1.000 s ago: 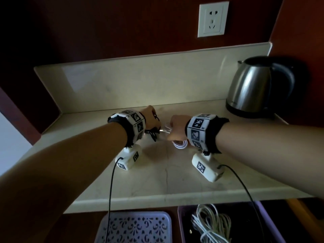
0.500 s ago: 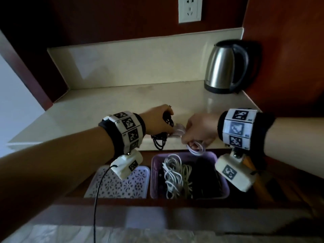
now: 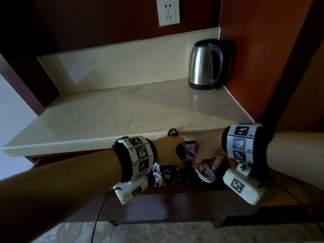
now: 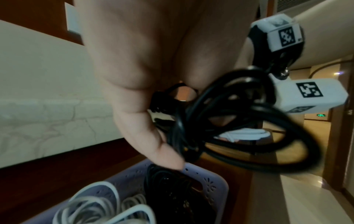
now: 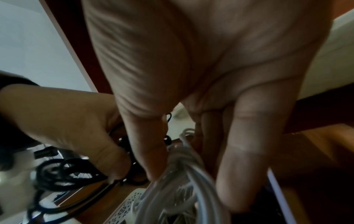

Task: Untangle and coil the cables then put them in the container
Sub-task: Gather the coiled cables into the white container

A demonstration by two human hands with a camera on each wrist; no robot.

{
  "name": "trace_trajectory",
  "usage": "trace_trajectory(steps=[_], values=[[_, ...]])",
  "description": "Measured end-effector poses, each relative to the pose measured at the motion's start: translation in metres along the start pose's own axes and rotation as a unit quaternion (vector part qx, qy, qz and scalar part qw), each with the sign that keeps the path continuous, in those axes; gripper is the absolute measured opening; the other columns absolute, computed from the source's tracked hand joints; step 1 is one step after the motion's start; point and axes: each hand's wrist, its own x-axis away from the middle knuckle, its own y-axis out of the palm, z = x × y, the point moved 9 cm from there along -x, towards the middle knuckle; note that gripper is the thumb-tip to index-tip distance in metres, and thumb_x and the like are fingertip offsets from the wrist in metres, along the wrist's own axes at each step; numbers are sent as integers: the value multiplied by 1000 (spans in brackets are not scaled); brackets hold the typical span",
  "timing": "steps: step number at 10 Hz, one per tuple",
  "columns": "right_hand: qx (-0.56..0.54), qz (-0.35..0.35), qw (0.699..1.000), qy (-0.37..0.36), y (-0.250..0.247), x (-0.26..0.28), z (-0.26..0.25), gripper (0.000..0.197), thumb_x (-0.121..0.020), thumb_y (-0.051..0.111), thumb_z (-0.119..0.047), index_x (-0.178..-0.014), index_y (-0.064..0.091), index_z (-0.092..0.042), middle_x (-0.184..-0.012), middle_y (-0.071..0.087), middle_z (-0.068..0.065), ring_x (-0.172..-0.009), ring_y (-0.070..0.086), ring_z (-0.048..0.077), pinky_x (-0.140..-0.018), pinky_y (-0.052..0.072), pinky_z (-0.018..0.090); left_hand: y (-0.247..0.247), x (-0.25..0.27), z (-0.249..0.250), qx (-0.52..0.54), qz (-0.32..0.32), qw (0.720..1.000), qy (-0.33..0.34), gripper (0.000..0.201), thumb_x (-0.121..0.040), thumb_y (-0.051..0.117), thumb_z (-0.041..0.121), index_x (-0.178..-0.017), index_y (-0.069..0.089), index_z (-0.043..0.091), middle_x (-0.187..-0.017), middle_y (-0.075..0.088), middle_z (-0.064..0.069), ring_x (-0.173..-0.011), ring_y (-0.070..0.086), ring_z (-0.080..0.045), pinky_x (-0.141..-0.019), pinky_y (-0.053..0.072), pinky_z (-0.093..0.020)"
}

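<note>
Grip left: your left hand (image 3: 169, 151) has fingers curled round a black cable coil (image 4: 229, 121), loops hanging below the fist, one loop poking up above it.
Grip right: your right hand (image 3: 207, 151) pinches a white cable coil (image 3: 205, 173) between thumb and fingers, loops dangling under the hand.
Hands: close together, nearly touching, just in front of the counter (image 3: 122, 113) edge.
Container: purple perforated basket (image 4: 214, 183) sits below the counter, directly under both hands.
Inside the basket: white cables (image 4: 99, 206) on one side, a black bundle (image 4: 172, 189) beside them.
Held coils: both above the basket, neither resting in it yet.
Background: steel kettle (image 3: 205, 65) at the counter's back right corner, wall socket (image 3: 168, 12) above.
Blur: both wrist views are smeared, so the finer finger placement is unclear.
</note>
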Motion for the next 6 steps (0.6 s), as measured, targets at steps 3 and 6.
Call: trace_trajectory(steps=[3, 6], values=[[24, -85, 995, 53, 19, -10, 24, 16, -93, 65, -25, -85, 67, -12, -67, 68, -4, -56, 65, 4, -53, 55, 18, 27, -11, -11, 38, -171, 984, -16, 26, -86, 74, 26, -105, 57, 26, -91, 64, 7, -77, 63, -11, -72, 56, -29], [54, 43, 998, -10, -9, -30, 3, 13, -86, 72, -15, -77, 62, -13, -71, 70, 1, -53, 66, 8, -49, 53, 19, 32, -37, -23, 69, -102, 992, -23, 57, -78, 78, 38, -123, 55, 11, -115, 64, -8, -100, 64, -27, -89, 53, -42]])
